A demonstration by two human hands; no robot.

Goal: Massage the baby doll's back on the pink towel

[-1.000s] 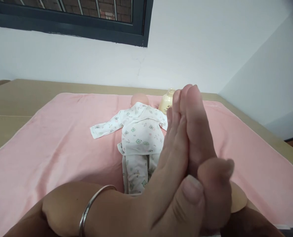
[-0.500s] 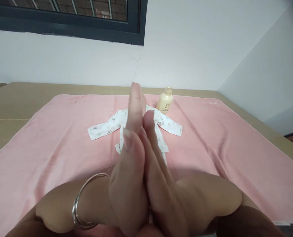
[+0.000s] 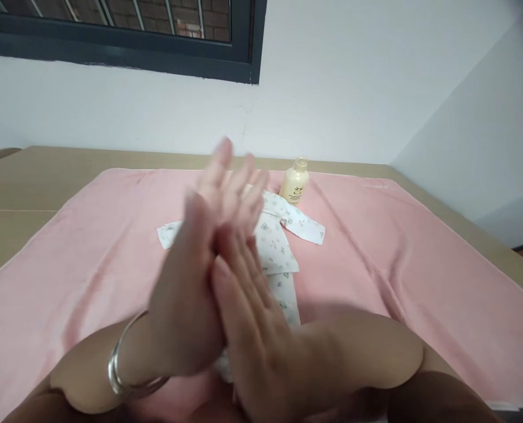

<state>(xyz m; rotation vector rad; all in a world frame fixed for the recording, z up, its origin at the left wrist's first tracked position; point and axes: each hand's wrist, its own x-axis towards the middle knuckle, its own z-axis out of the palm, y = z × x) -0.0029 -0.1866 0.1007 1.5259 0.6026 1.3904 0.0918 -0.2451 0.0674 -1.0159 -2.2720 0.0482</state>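
My left hand (image 3: 191, 282) is raised, its fingers stretched out and spread a little, blurred by motion. Against its palm lies my right hand (image 3: 261, 329), with straight fingers slanting up to the left. No object shows between the two palms. Beyond them, baby clothes (image 3: 275, 244), white with small printed figures, lie spread flat, a sleeve to each side; the hands cover their middle and left part. A pale yellow bottle (image 3: 294, 183) with dark lettering stands upright behind the right sleeve, away from both hands.
A pink blanket (image 3: 353, 235) with some creases covers most of the table (image 3: 27, 182). A white wall (image 3: 331, 88) rises behind it, with a dark window frame (image 3: 155, 56) at upper left. Silver bangles (image 3: 115, 376) circle my left wrist.
My hands were pressed upright palm to palm. Now the left has shifted left with its fingers fanned, and the right has slid lower across its palm, uncovering more of the clothes.
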